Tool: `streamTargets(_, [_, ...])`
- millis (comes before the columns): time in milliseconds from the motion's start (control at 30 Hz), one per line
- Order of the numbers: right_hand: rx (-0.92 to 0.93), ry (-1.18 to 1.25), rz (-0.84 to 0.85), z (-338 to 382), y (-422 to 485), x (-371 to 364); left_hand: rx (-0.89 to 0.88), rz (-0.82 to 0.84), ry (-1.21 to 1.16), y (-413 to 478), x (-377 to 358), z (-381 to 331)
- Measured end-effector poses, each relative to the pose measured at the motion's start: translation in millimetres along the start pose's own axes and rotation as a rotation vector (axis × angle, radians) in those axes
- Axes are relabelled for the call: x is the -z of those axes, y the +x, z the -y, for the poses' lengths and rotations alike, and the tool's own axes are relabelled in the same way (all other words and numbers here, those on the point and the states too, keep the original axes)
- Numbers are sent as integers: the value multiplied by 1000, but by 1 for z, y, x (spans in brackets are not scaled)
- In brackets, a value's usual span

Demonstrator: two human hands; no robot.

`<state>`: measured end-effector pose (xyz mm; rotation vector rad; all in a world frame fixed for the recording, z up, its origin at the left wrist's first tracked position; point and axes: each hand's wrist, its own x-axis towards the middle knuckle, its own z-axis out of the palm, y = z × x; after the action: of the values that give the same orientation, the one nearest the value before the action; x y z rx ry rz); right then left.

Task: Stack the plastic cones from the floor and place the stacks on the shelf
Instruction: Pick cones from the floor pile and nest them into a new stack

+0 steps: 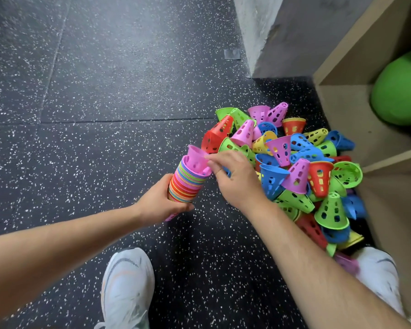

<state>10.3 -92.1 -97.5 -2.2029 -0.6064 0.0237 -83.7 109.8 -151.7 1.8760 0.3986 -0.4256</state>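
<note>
A heap of perforated plastic cones (294, 162) in pink, green, blue, red and yellow lies on the dark speckled floor beside the wooden shelf (356, 110). My left hand (159, 200) grips a tilted multicoloured stack of nested cones (188, 184) around its lower part. My right hand (235, 179) pinches the rim of a pink cone (196, 159) with thumb and fingertips. That pink cone sits partly inside the open top of the stack.
A green ball (401, 91) rests in the shelf's lower compartment. A grey concrete pillar (275, 36) stands behind the heap. My two white shoes (126, 290) are planted on the floor, the right shoe (380, 271) touching the heap's near edge.
</note>
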Motion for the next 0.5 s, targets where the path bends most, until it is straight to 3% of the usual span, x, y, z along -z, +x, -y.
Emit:
streamTargets(67, [-42, 22, 117, -1, -12, -2, 8, 13, 8, 2, -4, -1])
streamTargets(167, [-153, 14, 57, -11, -19, -3, 29, 75, -33, 3, -9, 1])
streamTargets(233, [-199, -106, 34, -23, -17, -3, 41, 94, -42, 3, -12, 0])
streamTargets(500, [-208, -503, 308, -51, -6, -5, 59, 105, -59, 4, -15, -8])
